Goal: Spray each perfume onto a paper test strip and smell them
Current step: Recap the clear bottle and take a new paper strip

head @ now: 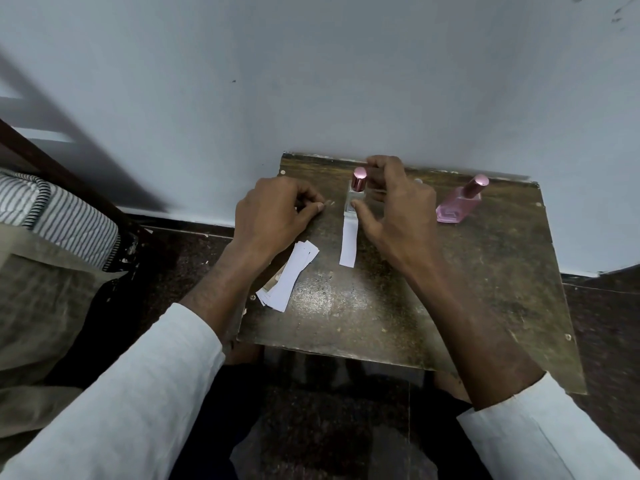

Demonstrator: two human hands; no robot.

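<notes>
A clear perfume bottle (354, 199) with a pink metallic cap stands at the back of the small dark table (398, 306). My right hand (391, 206) is curled round it, thumb on its front and fingers beside the cap. A single white test strip (348, 245) lies flat in front of the bottle, its far end touching the bottle's base. A pink perfume bottle (457, 204) with a pink cap stands to the right. My left hand (277, 214) rests on the table's left side, fingers curled, thumb against forefinger, with nothing visible in it.
A stack of several white paper strips (291, 275) lies at the table's left edge, just under my left wrist. The table stands against a pale wall (311, 81). A striped cushion (59, 216) on a dark wooden frame is at the far left.
</notes>
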